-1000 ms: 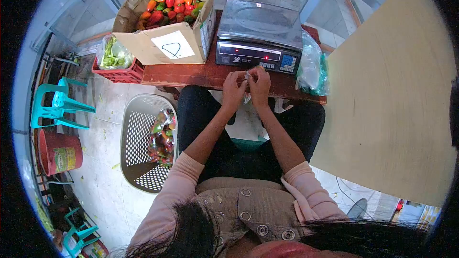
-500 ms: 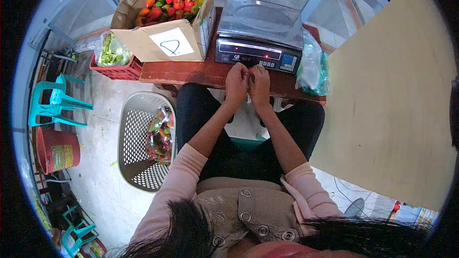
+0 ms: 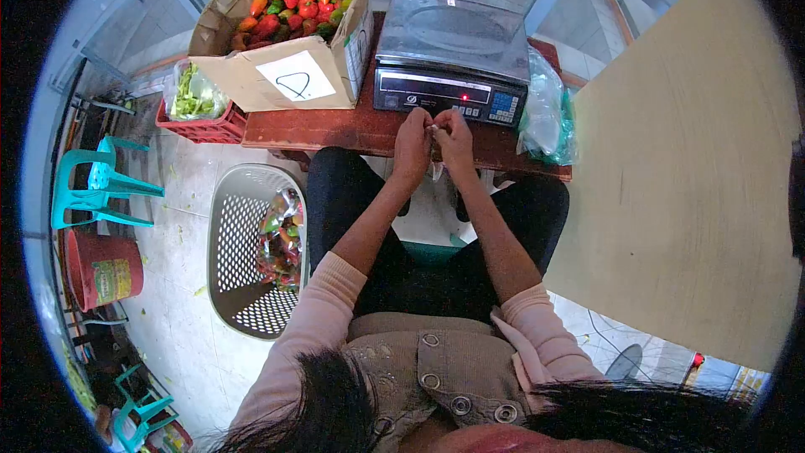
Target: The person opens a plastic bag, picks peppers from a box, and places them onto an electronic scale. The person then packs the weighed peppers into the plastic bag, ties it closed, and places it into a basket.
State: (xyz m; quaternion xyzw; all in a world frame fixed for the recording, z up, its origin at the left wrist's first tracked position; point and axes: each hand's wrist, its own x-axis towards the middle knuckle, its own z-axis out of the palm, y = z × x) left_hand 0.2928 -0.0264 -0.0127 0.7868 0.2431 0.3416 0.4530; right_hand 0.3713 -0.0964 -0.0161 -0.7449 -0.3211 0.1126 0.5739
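Observation:
My left hand (image 3: pixel 412 149) and my right hand (image 3: pixel 455 144) meet over the front edge of a red-brown bench (image 3: pixel 335 136), fingertips pinched together. Between them is a thin plastic bag (image 3: pixel 436 170); a pale see-through piece of it hangs below the fingers, and most of it is hidden. Just beyond my fingers stands a digital scale (image 3: pixel 453 42) with a bare metal plate and red lights. Left of the scale, an open cardboard box (image 3: pixel 243 80) holds red, orange and green peppers (image 3: pixel 293 13).
A grey perforated basket (image 3: pixel 235 243) with bagged peppers (image 3: pixel 281 239) stands by my left leg. Plastic bags (image 3: pixel 545 113) lie right of the scale. A red crate (image 3: pixel 201 126) holds bagged greens. Left are a teal chair (image 3: pixel 105 180) and red bucket (image 3: pixel 105 268); right, a wooden board (image 3: pixel 671 176).
My right hand's fingers have shifted slightly over the plastic bag, while both hands stay together at the bench edge. The view has tilted a little. One red light on the scale display no longer shows.

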